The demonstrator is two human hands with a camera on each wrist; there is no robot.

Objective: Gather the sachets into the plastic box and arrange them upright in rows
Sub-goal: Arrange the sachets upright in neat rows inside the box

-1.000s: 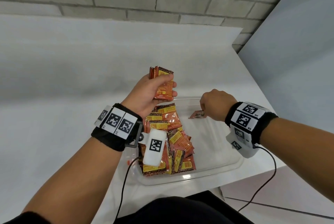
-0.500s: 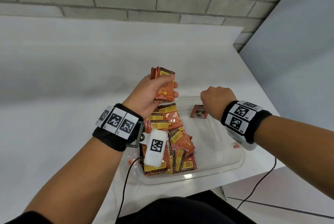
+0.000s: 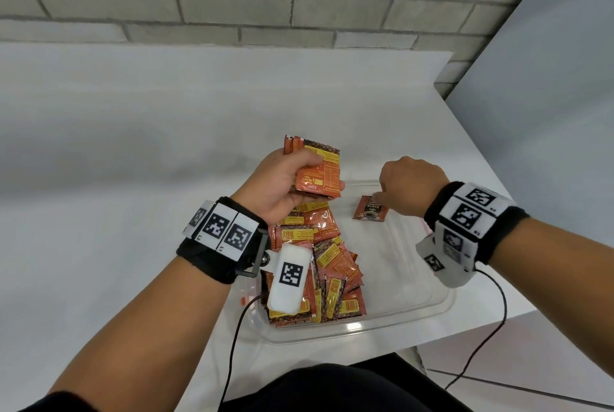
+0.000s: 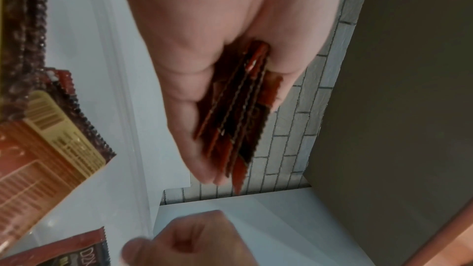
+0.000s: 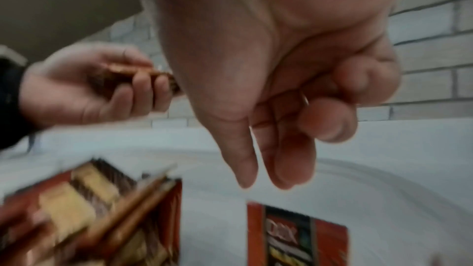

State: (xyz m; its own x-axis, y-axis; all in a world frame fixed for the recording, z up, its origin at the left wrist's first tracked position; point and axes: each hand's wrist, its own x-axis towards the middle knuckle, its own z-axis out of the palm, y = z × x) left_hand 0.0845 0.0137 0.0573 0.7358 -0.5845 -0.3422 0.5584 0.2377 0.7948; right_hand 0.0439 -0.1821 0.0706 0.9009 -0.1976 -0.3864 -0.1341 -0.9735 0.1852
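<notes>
over the far left of the box, left hand grips a stack of sachets between thumb and fingers, held edge-up above the pile. pile fills the box's left side, sachets leaning, not in neat rows. right hand hovers at the far right, fingers loosely curled, holding nothing, tips just above a lone sachet lying flat, face up, on the box floor. box sits on the white table.
</notes>
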